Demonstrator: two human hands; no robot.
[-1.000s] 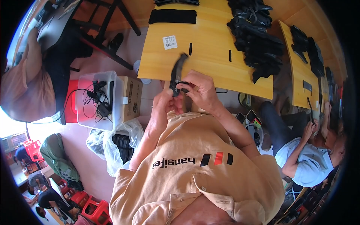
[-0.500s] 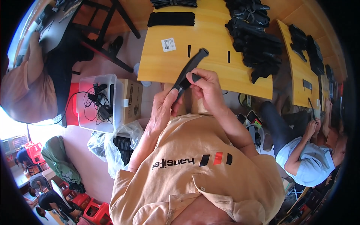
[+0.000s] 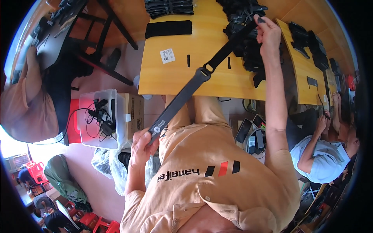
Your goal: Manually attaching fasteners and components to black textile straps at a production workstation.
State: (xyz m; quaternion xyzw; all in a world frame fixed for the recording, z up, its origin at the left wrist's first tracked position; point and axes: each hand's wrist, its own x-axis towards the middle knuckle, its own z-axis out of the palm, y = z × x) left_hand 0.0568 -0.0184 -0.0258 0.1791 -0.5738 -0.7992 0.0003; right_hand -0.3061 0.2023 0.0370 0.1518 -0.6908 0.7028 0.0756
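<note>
A long dark strap (image 3: 182, 96) stretches on a slant between my two hands, with a ring joining its grey lower part to its black upper part. My left hand (image 3: 142, 146) pinches the lower end, close to my lap. Up at the right, my right hand (image 3: 268, 35) grips the upper end, that arm reaching out over the yellow table (image 3: 163, 77). On the table lie a folded black cloth piece (image 3: 168, 29), a white label (image 3: 167, 56) and a pile of black straps (image 3: 248, 50), partly behind the held strap and my right hand.
A stack of black bundles (image 3: 169, 7) lies at the table's far edge. To the left stand a clear plastic bin (image 3: 86, 120) with black cables and a cardboard box (image 3: 134, 112). A person in a light blue shirt (image 3: 322, 159) works at another table (image 3: 307, 83) on the right.
My hands have moved far apart: the right one up and to the right, the left one down and left. The strap, folded before, is now drawn out long.
</note>
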